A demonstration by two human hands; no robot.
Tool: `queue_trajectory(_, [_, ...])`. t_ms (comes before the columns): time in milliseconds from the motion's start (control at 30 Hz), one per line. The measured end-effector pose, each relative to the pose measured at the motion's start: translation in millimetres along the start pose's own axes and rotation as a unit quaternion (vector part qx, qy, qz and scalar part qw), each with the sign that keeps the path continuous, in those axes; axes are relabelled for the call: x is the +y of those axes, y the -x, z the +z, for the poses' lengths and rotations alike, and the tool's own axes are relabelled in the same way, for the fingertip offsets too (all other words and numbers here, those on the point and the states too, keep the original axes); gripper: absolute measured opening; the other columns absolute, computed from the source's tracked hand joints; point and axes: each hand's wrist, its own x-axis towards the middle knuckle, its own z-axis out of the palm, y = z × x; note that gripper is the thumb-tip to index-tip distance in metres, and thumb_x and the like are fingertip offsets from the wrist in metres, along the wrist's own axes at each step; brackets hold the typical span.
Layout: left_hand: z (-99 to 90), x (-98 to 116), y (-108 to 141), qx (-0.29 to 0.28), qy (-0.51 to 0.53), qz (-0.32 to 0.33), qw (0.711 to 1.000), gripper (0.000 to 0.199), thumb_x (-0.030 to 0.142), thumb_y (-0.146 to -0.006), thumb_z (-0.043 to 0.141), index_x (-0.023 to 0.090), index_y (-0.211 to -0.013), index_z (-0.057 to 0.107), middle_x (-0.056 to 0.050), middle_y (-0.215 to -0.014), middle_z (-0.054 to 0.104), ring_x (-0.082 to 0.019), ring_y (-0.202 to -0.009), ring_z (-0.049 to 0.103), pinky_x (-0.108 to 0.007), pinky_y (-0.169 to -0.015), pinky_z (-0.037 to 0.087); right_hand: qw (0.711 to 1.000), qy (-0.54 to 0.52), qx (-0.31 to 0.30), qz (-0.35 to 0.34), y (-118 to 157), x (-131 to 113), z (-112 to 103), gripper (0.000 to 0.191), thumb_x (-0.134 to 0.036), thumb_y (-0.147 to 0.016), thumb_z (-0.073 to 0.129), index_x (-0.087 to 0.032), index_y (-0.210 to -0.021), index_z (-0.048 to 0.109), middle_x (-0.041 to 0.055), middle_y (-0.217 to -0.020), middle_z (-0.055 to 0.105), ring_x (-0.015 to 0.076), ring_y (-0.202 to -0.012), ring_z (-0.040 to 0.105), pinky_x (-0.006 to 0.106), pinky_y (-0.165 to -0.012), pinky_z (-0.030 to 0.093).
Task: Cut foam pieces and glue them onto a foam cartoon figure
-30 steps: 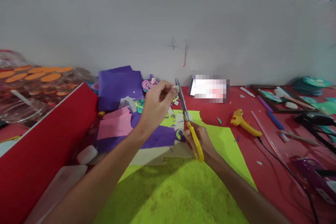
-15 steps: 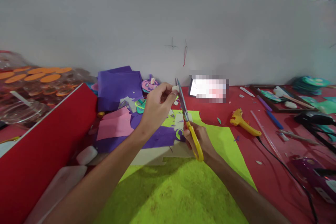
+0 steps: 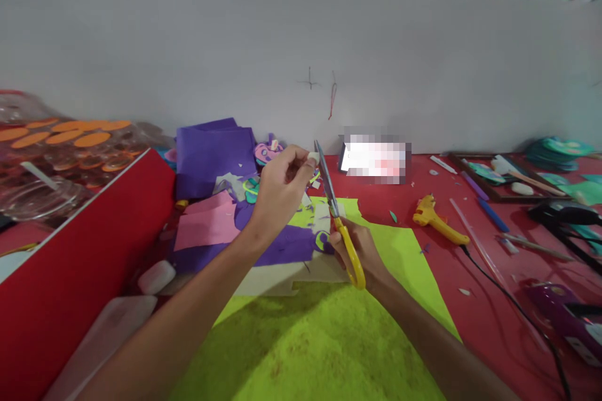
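Between thumb and finger, my left hand [image 3: 286,182] pinches a small whitish piece [image 3: 313,156], too small to make out its material. Yellow-handled scissors [image 3: 348,250] are in my right hand [image 3: 360,247], blades pointing up and away. Their tips look nearly closed and lie right beside the whitish piece; I cannot tell whether they touch it. Below both hands are purple sheets [image 3: 286,244], scraps, and a purple round cut-out [image 3: 322,240] with a yellow-green curve. A large yellow-green felt-like sheet [image 3: 301,338] covers the near table.
A yellow glue gun [image 3: 437,222] with a black cord lies at right, near pens and a brown tray [image 3: 498,195]. Left stand a red panel [image 3: 84,263] and clear containers with orange discs [image 3: 89,140]. A phone [image 3: 374,160] leans on the white partition [image 3: 188,50]. Pink sheets [image 3: 207,225] lie left.
Hardly anything differs. Both hands, the scissors and the whitish piece hold the same position; the whole view has shifted very slightly.
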Motion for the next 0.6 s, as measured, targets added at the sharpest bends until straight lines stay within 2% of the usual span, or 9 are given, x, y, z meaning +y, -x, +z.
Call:
queue_trajectory(333, [-3.4, 1, -1, 0.017, 0.012, 0.001, 1.000, 0.017, 0.023, -0.095, 0.061, 0.020, -0.079, 0.056, 0.002, -0.068, 0.052, -0.011, -0.059, 0.047, -0.028, -0.056, 0.036, 1.000, 0.017, -0.003, 0.012, 1, -8, -2, 0.059, -0.081, -0.085, 0.056, -0.024, -0.071, 0.048, -0.0037, -0.049, 0.044, 0.0135, -0.044, 0.043, 0.024, -0.040, 0.030])
queue_trajectory(600, [-8.4, 5, -6, -0.010, -0.013, 0.004, 1.000, 0.023, 0.028, -0.098, 0.060, 0.021, -0.077, 0.053, 0.003, -0.061, 0.051, -0.011, -0.054, 0.044, -0.027, -0.051, 0.033, 0.994, -0.107, -0.011, -0.020, -3, 20, 10, 0.063, -0.087, -0.088, 0.048, -0.024, -0.084, 0.049, -0.0049, -0.064, 0.041, 0.0117, -0.049, 0.038, 0.025, -0.043, 0.035])
